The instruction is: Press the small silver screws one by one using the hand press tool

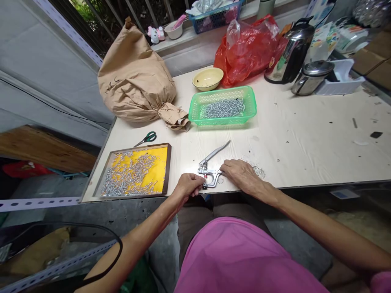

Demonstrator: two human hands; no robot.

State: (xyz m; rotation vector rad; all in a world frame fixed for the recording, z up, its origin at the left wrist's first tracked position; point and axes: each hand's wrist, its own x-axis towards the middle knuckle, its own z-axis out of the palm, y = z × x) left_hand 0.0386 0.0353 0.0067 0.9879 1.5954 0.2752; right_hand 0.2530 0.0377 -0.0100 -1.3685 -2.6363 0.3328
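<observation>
Snap-fastener pliers (217, 172) lie near the table's front edge, their upper lever raised at an angle and the jaw pointing towards me. My left hand (188, 185) is at the left side of the jaw, thumb and fingers pinched together by the red and black dies. Whatever sits in that pinch is too small or hidden to make out. My right hand (241, 174) is closed on the right end of the pliers' body, fingers curled and resting on the table. Left of my hands, a shallow tray (169, 162) with a yellow bottom holds many small metal pins.
A green plastic basket (222, 121) of similar metal pieces stands behind the pliers. Green-handled scissors (149, 137) lie behind the tray. Farther back are a brown paper sack (137, 77), a cream bowl (207, 79), a red bag (249, 51) and a kettle (288, 53).
</observation>
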